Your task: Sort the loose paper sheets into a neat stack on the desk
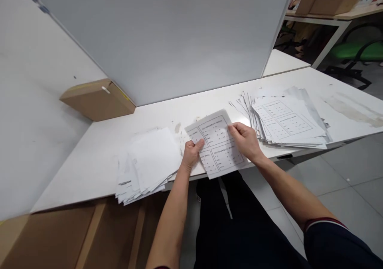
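Observation:
A printed paper sheet with boxed form fields is held up over the table's front edge, slightly tilted. My left hand grips its left side, thumb on top of the print. On the opposite side, my right hand pinches the sheet near its upper right edge. Whether it is one sheet or a few together, I cannot tell. A loose stack of blank-faced papers lies to the left of my hands. Over to the right rests a thicker, uneven stack of printed forms, its top sheet showing similar boxes.
The white table runs along a grey-white board. A cardboard box leans at the back left. Below the front left edge are cardboard boxes. A green chair and another desk stand at the far right.

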Demonstrator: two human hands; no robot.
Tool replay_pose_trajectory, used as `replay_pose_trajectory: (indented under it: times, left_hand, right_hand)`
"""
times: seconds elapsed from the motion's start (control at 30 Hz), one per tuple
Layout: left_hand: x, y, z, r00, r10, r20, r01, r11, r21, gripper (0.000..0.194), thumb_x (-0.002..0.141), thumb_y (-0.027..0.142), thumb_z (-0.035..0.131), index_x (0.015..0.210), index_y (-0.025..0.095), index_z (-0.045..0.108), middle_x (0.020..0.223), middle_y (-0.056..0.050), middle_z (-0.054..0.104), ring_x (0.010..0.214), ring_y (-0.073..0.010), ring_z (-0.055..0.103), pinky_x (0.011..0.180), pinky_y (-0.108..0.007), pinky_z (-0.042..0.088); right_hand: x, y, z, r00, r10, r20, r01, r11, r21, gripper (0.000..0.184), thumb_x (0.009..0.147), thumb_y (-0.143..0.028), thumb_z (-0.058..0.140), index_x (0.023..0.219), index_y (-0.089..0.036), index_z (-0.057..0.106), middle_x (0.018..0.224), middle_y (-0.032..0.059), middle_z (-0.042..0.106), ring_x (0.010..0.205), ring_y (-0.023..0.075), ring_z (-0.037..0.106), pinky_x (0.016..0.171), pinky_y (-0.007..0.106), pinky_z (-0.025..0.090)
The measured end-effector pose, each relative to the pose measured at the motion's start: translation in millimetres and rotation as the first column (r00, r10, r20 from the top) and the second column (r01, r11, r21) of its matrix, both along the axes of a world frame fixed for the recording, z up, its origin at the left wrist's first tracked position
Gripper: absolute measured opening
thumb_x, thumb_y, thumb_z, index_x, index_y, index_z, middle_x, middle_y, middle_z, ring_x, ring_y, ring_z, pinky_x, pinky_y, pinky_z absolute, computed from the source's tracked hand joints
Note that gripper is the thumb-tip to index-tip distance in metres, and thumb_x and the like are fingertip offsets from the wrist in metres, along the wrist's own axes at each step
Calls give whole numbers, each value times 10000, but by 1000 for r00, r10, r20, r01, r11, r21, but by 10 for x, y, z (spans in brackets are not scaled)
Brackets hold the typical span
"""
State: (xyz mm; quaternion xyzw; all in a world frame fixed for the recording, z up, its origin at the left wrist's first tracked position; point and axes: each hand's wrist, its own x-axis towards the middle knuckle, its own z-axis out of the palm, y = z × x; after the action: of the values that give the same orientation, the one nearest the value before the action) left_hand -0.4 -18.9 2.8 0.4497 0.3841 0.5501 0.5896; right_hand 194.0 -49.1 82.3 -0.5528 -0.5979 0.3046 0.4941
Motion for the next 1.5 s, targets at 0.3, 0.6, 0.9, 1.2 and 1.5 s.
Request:
replay_pose_trajectory:
  times: [0.3,0.6,0.9,1.2,1.5]
  left_hand:
    - [76,1,47,988,-127,-93,112,981,-158,345,628,412,744,786,107,713,767,-89,717,790,-240,658,727,-351,520]
    - [109,10,59,999,-3,39,12,967,-254,433,606,490,736,783,100,669,760,-110,712,899,-283,656,784,-410,531]
    - [103,33,54,989,103,107,-80,977,-199,505,577,441,772,938,108,653,873,-117,718,963,-275,642,852,-424,508]
    - [84,61,-57,993,92,71,-77,978,-194,424,622,455,732,880,128,656,801,-75,718,811,-227,673,758,-372,525]
    - [104,40,12,993,67,101,-45,978,-203,479,663,510,682,939,123,624,821,-80,712,862,-226,667,788,-358,512]
  right_hand:
    - [248,185,-221,997,-49,-65,38,985,-169,331,767,-461,572,598,-187,495,579,-18,477,515,102,401,459,236,313]
    - [159,197,-287,997,-42,-61,36,996,-87,423,823,-474,511,540,-197,364,519,-44,343,482,85,316,454,236,273]
    - [808,-130,581,808,-566,164,444,768,461,208,869,-376,479,732,-223,517,610,15,477,502,127,402,472,287,306]
    - [405,193,115,970,-53,238,36,997,74,336,805,-424,562,594,-211,412,536,-28,435,480,102,376,456,250,284]
    - [161,443,-457,889,-52,456,2,994,110,296,884,-440,425,682,-225,406,508,-35,405,467,126,367,493,258,252]
